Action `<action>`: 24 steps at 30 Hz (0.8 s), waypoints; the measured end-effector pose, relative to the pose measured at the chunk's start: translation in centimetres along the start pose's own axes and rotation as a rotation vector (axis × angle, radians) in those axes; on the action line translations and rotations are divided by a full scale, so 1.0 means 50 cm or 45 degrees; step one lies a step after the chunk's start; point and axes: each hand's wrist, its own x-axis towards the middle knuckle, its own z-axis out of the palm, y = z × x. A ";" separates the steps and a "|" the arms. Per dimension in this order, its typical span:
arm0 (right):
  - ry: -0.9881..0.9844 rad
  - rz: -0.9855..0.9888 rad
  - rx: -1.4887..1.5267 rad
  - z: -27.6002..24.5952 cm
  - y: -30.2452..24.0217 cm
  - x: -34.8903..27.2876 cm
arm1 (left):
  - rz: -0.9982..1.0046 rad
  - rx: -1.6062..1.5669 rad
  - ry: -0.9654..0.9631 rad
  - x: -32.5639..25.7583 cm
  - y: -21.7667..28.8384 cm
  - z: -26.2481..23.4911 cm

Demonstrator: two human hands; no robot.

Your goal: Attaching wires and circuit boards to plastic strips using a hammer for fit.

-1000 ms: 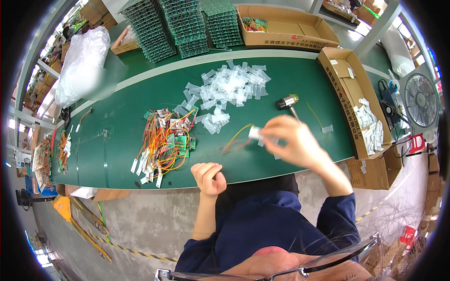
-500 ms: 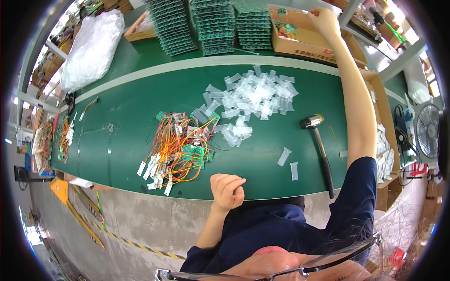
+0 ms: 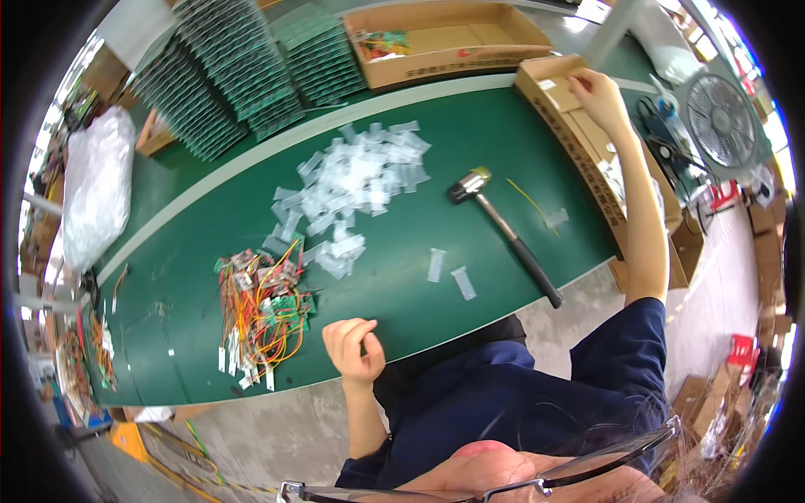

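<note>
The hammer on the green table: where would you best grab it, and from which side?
Grip the hammer by its black handle end, coming from the table's near edge. That end points toward the person and lies clear, while the heavy head sits farther in, beside the pile of clear bags.

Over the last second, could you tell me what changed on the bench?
The right hand left the bench front, where it held a small part, and reached to the cardboard box at the far right. The left hand stayed curled at the near edge; hammer unmoved.

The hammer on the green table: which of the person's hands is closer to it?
Hard to call. The left hand rests curled at the table's near edge, left of the hammer; the right hand reaches the cardboard box beyond it.
</note>
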 end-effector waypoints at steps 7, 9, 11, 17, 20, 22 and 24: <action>-0.343 0.155 -0.315 -0.025 0.350 -0.169 | 0.014 0.069 -0.083 0.003 -0.001 0.005; -0.325 0.146 -0.363 0.007 0.364 -0.196 | 0.039 0.109 -0.109 0.003 -0.002 0.006; -0.272 0.170 -0.406 0.016 0.384 -0.207 | 0.054 0.129 -0.138 0.007 0.001 0.015; -0.140 0.103 -0.634 -0.005 0.368 -0.195 | 0.067 0.161 -0.184 0.021 0.013 0.021; 0.059 -0.199 -0.300 -0.026 0.291 -0.166 | 0.048 0.170 -0.187 0.027 0.019 0.015; -0.071 -0.107 0.140 -0.017 0.079 -0.183 | 0.042 0.183 -0.188 0.022 0.015 0.008; -0.199 -0.262 0.372 -0.032 -0.118 -0.260 | 0.045 0.213 -0.196 0.018 0.014 0.004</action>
